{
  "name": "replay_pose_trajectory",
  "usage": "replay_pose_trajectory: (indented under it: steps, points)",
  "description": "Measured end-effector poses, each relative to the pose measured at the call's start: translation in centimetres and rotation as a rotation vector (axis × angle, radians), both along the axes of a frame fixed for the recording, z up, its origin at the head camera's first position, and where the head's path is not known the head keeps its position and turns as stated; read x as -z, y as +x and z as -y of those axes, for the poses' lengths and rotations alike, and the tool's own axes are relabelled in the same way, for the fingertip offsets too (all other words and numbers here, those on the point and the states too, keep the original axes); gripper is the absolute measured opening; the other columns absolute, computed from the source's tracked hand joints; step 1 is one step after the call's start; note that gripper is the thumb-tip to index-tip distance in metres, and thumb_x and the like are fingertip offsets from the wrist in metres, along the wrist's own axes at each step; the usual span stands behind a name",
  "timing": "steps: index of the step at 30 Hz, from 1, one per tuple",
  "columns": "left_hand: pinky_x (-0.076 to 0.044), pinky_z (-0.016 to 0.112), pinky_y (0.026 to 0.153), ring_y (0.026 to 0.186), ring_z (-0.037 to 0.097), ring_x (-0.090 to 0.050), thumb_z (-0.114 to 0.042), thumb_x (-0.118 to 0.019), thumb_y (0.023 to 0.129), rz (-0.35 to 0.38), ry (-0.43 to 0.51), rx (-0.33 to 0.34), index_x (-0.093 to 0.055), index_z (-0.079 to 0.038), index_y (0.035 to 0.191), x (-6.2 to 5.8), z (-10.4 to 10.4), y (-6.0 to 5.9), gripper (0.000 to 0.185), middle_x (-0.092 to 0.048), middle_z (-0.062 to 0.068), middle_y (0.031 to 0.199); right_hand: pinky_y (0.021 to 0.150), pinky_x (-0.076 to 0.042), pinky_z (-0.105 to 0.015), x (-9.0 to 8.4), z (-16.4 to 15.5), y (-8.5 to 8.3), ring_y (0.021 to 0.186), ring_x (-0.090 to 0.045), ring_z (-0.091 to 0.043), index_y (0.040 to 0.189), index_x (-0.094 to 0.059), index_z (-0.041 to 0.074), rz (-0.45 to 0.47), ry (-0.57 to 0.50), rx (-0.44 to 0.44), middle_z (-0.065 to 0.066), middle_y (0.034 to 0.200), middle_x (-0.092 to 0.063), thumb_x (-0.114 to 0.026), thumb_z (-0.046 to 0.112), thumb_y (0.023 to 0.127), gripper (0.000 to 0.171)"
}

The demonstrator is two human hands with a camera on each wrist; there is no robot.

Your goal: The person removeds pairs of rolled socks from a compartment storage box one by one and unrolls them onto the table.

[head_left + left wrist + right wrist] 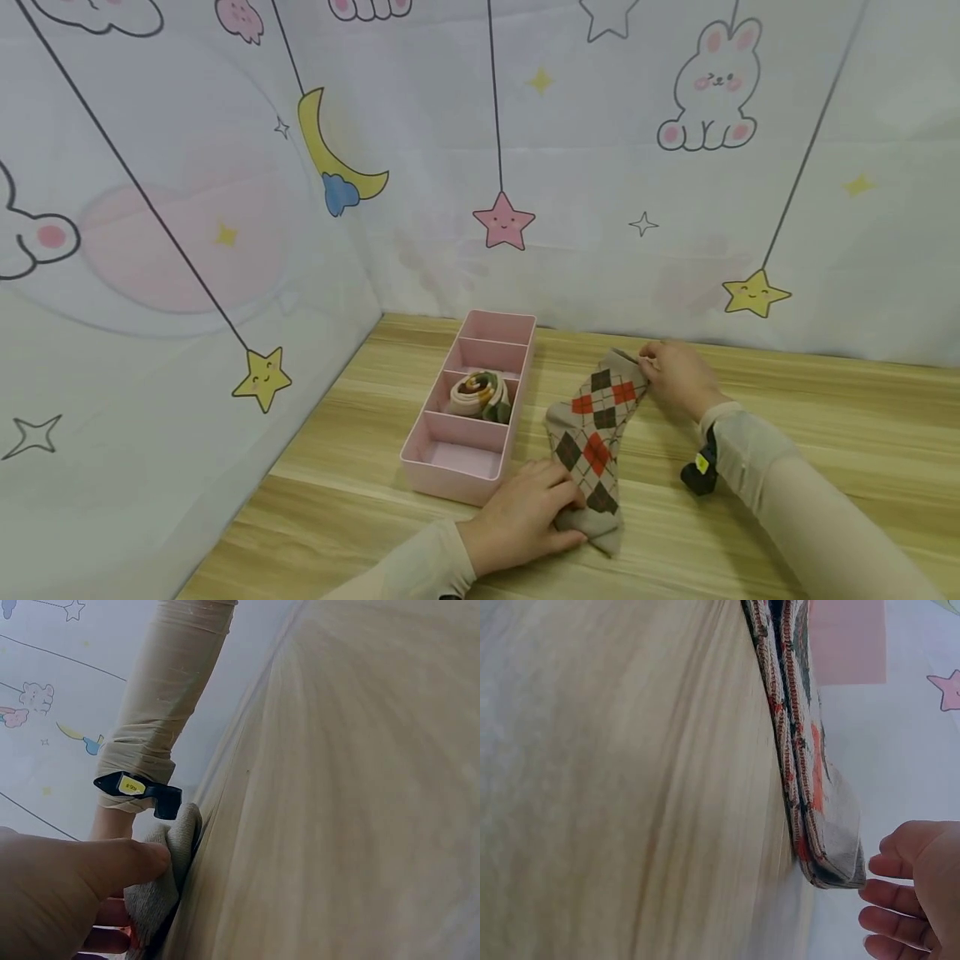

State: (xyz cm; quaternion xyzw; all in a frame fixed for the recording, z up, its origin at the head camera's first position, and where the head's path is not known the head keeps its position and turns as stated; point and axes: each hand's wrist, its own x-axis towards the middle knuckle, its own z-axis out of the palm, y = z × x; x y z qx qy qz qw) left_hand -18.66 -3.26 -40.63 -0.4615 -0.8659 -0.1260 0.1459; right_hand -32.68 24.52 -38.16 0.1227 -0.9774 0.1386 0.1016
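Observation:
A beige argyle sock (pixel 592 433) with red and dark diamonds lies flat on the table in the head view. In the right wrist view its edge shows two layers (pixel 791 742), one over the other. My left hand (pixel 525 512) holds the near end, thumb on the grey-beige knit (pixel 154 904) and fingers lower down in the left wrist view. At the far end, my right hand (pixel 682 375) pinches the corner of the sock between thumb and fingertips.
Left of the sock stands a pink box (pixel 517 392) with several compartments, its near end beside my left hand. A rolled patterned sock (pixel 480 393) sits in one compartment. A white cloth (pixel 585 275) with cartoon prints hangs behind the wooden table (pixel 330 467).

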Motion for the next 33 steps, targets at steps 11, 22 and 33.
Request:
replay_pose_trajectory:
  steps: [11, 22, 33]
  points:
    - [-0.042, 0.017, 0.082, 0.089, 0.003, -0.051, -0.040, -0.074, 0.082, -0.002, -0.005, 0.000, -0.066, -0.022, 0.096, 0.1, 0.2, -0.3, 0.024, -0.057, -0.011, 0.093, 0.084, -0.050, -0.049, -0.7, 1.0, 0.2, 0.099, -0.060, -0.037, 0.109, -0.067, -0.001, -0.074, 0.035, -0.020, -0.019, 0.105, -0.067, -0.058, 0.015, 0.095, 0.023]
    - [-0.041, 0.018, 0.082, 0.089, 0.004, -0.052, -0.038, -0.074, 0.082, 0.016, -0.015, 0.000, -0.065, -0.021, 0.095, 0.0, 0.2, -0.2, 0.024, -0.057, -0.010, 0.093, 0.071, -0.052, -0.044, -0.3, 1.1, -0.2, 0.078, -0.062, -0.028, 0.099, -0.070, 0.001, -0.071, 0.095, -0.036, -0.014, 0.088, -0.067, -0.065, 0.014, 0.090, 0.016]
    - [-0.040, 0.016, 0.080, 0.089, 0.004, -0.053, -0.034, -0.073, 0.083, -0.002, -0.004, 0.010, -0.067, -0.021, 0.094, 0.0, -0.1, 0.0, 0.018, -0.058, -0.010, 0.092, 0.062, -0.046, -0.037, 0.4, 0.8, -0.2, 0.068, -0.054, -0.020, 0.092, -0.070, 0.001, -0.058, 0.083, -0.048, -0.010, 0.080, -0.061, -0.064, 0.017, 0.091, 0.017]
